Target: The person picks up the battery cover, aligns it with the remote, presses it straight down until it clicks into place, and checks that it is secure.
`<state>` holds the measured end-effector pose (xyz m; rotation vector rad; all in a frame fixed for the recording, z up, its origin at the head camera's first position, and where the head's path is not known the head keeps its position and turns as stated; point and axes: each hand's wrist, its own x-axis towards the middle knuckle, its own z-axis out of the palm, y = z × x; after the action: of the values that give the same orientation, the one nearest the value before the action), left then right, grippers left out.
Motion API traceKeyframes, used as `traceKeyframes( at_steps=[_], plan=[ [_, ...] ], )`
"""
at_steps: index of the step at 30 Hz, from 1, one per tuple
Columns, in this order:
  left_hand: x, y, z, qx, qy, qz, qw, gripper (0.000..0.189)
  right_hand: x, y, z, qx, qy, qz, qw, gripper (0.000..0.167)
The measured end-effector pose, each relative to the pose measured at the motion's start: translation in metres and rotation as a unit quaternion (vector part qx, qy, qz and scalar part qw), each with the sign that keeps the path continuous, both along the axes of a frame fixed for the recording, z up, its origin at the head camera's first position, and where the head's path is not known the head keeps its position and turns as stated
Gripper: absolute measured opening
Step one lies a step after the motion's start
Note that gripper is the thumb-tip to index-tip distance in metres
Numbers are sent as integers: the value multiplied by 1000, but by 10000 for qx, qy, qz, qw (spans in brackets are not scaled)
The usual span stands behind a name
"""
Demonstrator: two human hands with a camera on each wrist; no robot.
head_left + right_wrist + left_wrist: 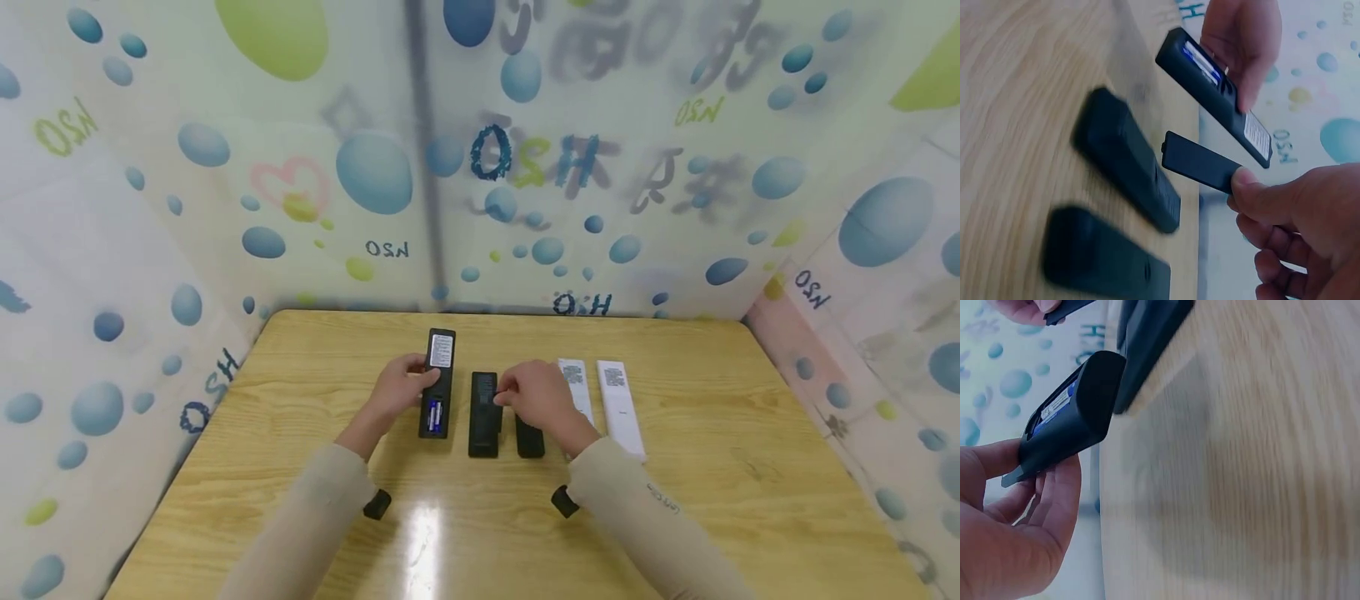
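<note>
A black remote control (444,379) is gripped in my left hand (400,387), its back turned up and a white label near the far end. Its battery compartment is uncovered, and blue-and-white batteries (1202,62) lie inside. In the left wrist view, thumb and fingers hold the remote by its sides, raised off the table. My right hand (538,396) pinches a flat black battery cover (1200,161) between thumb and index finger. The cover is apart from the held remote. Beneath and beside the right hand lie another black remote (483,417) and a third one (530,440), partly hidden by that hand.
Two white remotes, a left one (576,379) and a right one (621,412), lie back up on the right, the left one partly covered by my right arm. All rest on a wooden table (712,467), bounded at the back and sides by bubble-patterned walls (322,250).
</note>
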<state>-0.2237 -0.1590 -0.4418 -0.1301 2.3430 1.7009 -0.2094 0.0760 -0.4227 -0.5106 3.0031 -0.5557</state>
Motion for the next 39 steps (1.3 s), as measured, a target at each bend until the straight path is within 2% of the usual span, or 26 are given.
traceKeyframes(
  at_steps=[9,14,18,25,31,39],
  plan=[
    [9,39,-5,567,26,-415,9975,33,4,39,5,3,40,-349,9994,9],
    [14,58,-3,666,29,-543,9963,35,9,55,6,35,189,-337,9992,9],
    [18,70,-5,606,58,-757,9953,33,13,66,5,24,243,-348,9991,9],
    [24,82,-11,389,185,-1085,9932,34,18,77,5,21,270,-444,9986,10],
    [29,87,-14,403,298,-1295,9903,37,23,79,2,-101,61,-546,9984,9],
    [28,87,-22,305,488,-1449,9878,33,28,79,-5,-175,82,-404,9990,8]
  ],
)
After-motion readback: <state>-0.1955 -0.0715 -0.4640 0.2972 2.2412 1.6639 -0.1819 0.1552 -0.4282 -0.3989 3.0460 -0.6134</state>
